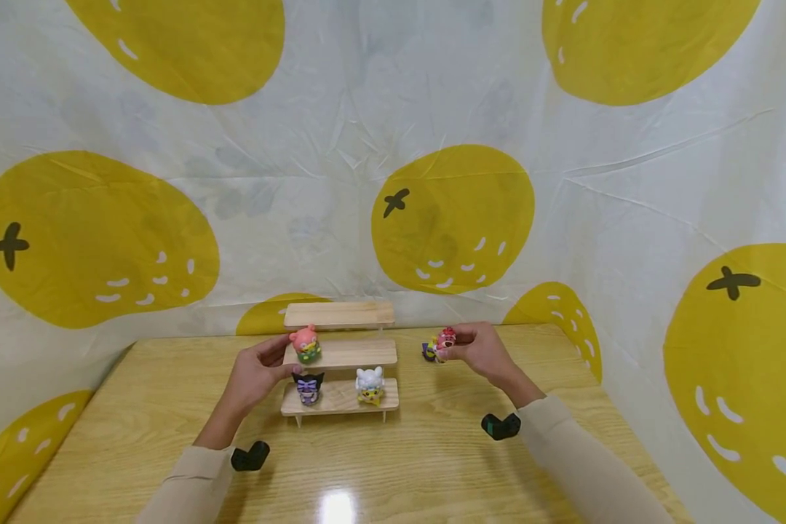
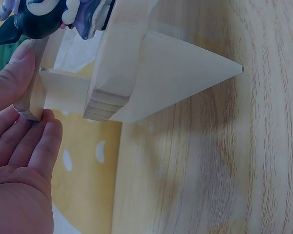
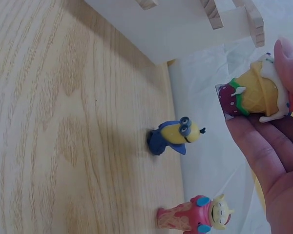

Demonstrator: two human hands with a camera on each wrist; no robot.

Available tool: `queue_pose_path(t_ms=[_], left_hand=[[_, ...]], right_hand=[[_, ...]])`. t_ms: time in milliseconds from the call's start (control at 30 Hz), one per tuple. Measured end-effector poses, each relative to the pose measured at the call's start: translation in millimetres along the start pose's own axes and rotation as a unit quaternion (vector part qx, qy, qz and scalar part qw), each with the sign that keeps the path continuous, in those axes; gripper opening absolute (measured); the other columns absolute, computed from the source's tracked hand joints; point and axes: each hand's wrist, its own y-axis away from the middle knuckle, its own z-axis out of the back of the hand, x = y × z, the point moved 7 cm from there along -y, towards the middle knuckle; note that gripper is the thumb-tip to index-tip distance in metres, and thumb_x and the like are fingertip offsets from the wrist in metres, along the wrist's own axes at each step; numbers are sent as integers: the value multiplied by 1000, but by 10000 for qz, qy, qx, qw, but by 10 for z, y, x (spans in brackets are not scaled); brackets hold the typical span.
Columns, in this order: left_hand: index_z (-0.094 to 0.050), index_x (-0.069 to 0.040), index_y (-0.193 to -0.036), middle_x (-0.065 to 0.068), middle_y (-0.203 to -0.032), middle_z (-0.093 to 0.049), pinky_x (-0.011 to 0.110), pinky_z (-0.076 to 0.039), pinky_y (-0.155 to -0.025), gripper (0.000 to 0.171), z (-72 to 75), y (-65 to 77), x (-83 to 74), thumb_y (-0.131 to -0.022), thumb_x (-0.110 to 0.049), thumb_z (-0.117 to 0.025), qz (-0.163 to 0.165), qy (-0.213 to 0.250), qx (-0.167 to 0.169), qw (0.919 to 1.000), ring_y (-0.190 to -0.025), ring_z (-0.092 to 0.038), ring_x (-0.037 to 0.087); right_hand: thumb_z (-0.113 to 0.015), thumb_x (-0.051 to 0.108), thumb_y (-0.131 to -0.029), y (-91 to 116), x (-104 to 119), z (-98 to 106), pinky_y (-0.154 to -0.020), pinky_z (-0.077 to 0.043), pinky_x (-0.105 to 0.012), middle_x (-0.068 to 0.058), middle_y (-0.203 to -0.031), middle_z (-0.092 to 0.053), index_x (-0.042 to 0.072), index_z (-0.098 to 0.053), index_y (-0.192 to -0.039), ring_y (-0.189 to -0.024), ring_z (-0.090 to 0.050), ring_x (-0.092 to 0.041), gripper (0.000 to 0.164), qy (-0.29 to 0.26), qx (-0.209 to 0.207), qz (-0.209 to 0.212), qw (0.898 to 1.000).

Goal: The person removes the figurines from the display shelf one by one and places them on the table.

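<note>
My left hand (image 1: 254, 377) grips the left end of the middle tier of a three-tier wooden display shelf (image 1: 350, 354); the left wrist view shows the thumb (image 2: 17, 73) and fingers on either side of the board. On that tier sits a pink figurine (image 1: 306, 345) with a green base. The bottom tier bears a purple figurine with black ears (image 1: 309, 390) and a white-capped yellow figurine (image 1: 370, 387). To the right of the shelf, my right hand (image 1: 486, 353) holds a pink bear figurine (image 1: 445, 342) above the table; its ice-cream-cone part (image 3: 261, 90) shows in the right wrist view.
A yellow and blue minion figurine (image 3: 173, 134) stands on the table behind the held one. Near it stands a red figurine with a pale head (image 3: 195, 214), hidden in the head view. A fruit-patterned cloth (image 1: 340, 240) hangs behind the wooden table (image 1: 432, 466).
</note>
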Motion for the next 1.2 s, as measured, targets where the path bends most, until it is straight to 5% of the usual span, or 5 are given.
queue_pose_path(t_ms=[500, 1200], left_hand=[[-54, 5, -148, 25, -150, -56, 42, -49, -110, 68, 12, -23, 39, -88, -9, -84, 40, 99, -79, 9999, -142, -54, 38], [-54, 4, -149, 23, -152, -56, 41, -50, -109, 65, 9, -16, 34, -91, -6, -80, 78, 81, -31, 9999, -143, -51, 38]], right_hand=[[-81, 5, -89, 17, -87, 64, -77, -63, -25, -23, -102, -78, -9, -75, -114, -85, -76, -19, 29, -54, 147, -19, 9999], [-82, 5, -89, 17, -235, 207, -78, -63, -23, -19, -103, -79, -12, -72, -119, -83, -74, -10, 37, -29, 38, -197, 9998]])
